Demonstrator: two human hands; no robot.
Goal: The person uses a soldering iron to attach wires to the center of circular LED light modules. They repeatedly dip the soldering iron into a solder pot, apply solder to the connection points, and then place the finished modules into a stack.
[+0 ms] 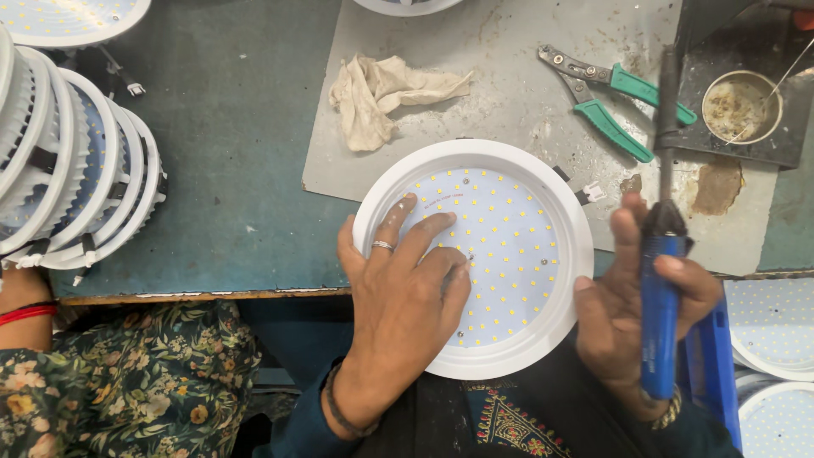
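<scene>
- Left hand [407, 288] rests flat, fingers spread, on a round white lamp [475, 254] at the table [229, 127] edge.
- Right hand [632, 314] is closed around a blue soldering iron [660, 314], upright beside the lamp.
- Risk: the hot tip could burn nearby fingers.

Your left hand [398, 293] wears a silver ring [382, 246] and a dark wrist band [337, 407]. Your right hand [632, 314] has a beaded bracelet [670, 411]. Both sleeves are dark blue.
</scene>
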